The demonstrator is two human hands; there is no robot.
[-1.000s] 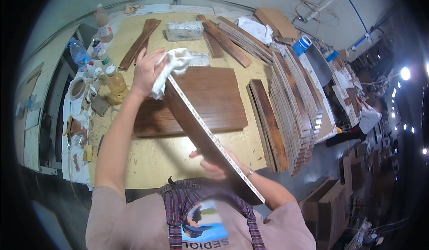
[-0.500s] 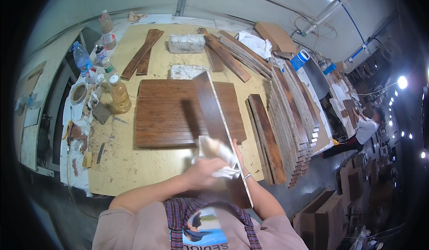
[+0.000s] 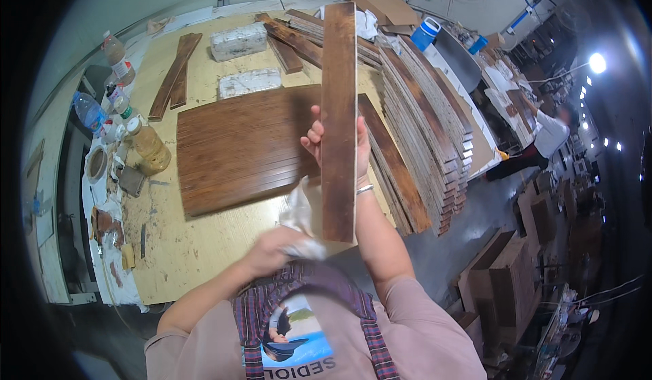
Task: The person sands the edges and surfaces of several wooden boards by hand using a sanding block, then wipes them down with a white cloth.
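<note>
In the head view, your right forearm reaches up over the bench's near edge, bracelet at the wrist, and your right hand holds the brown plank from behind: fingers curl past its left side, thumb lies along the right, its grip closed on the board. The plank points away from you, its lower end by that near edge. Your left arm bends across your body; the left hand, blurred, has its grip bunched on a white cloth, just left of the plank's lower end; whether they touch, you cannot tell.
</note>
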